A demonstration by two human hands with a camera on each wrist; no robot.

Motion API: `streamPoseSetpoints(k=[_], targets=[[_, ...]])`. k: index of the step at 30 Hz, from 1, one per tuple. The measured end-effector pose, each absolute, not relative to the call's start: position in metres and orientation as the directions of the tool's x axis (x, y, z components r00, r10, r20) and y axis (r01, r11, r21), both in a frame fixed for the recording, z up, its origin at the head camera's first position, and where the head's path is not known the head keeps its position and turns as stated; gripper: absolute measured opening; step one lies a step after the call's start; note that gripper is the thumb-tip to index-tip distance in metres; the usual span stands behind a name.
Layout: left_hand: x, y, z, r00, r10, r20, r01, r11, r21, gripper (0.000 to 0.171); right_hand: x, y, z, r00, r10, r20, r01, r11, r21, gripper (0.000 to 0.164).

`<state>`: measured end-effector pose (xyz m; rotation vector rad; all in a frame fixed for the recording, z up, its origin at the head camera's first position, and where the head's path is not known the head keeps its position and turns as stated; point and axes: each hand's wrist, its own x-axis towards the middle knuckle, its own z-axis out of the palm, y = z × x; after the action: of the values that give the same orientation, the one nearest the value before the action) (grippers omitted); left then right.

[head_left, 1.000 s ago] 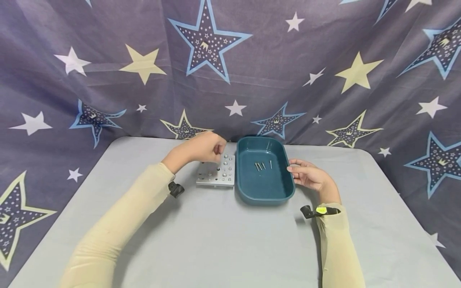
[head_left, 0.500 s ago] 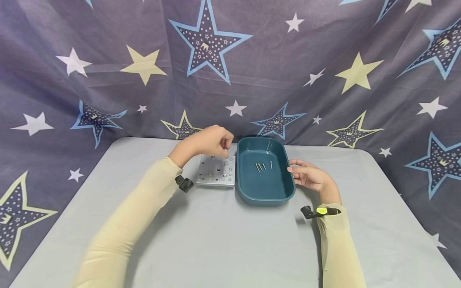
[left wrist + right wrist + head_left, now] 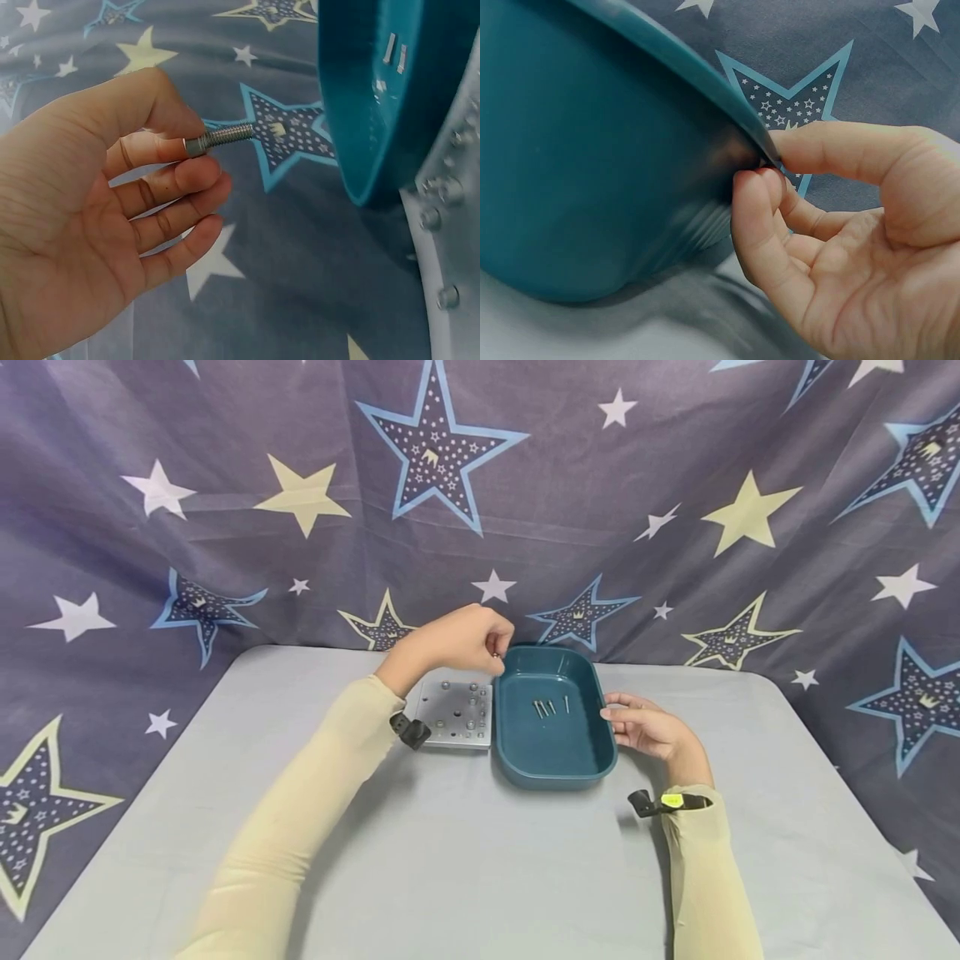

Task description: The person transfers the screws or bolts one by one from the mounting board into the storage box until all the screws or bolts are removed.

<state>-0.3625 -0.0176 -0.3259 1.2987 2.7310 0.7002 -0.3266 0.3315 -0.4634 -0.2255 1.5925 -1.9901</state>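
Between thumb and fingers, my left hand (image 3: 468,639) pinches a small threaded screw (image 3: 219,138) by its head; the shank sticks out past the fingertips in the left wrist view. This hand is at the far left corner of a teal tray (image 3: 555,743). Several screws (image 3: 545,707) lie on the tray's floor. My right hand (image 3: 647,727) pinches the tray's right rim, thumb on one side and fingers on the other, as the right wrist view shows. A silver metal plate (image 3: 431,714) with holes and several screws standing in it lies left of the tray, partly under my left forearm.
The tray and plate stand side by side toward the back of a table (image 3: 480,860) with a pale grey cover. Behind it hangs a dark curtain (image 3: 570,543) with a star print, close to the table's back edge.
My left hand has moved right and slightly away, from over the metal plate to the tray's far left corner, carrying the screw. The right hand stays on the tray's rim.
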Motion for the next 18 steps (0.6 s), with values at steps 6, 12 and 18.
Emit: streamPoseSetpoints(k=[6, 12, 18], targets=[[-0.363, 0.000, -0.318, -0.639, 0.756, 0.143, 0.728, 0.535, 0.428, 0.021, -0.327, 0.332, -0.465, -0.822, -0.520, -0.232, 0.336, -0.115, -0.935, 0.019], [-0.365, 0.016, -0.314, -0.631, 0.766, 0.126, 0.727, 0.526, 0.441, 0.023, -0.326, 0.332, -0.463, -0.820, -0.527, -0.223, 0.332, -0.121, -0.935, 0.019], [-0.366, 0.032, -0.314, -0.617, 0.782, 0.087, 0.728, 0.525, 0.441, 0.025, -0.327, 0.332, -0.462, -0.820, -0.528, -0.221, 0.328, -0.116, -0.937, 0.019]])
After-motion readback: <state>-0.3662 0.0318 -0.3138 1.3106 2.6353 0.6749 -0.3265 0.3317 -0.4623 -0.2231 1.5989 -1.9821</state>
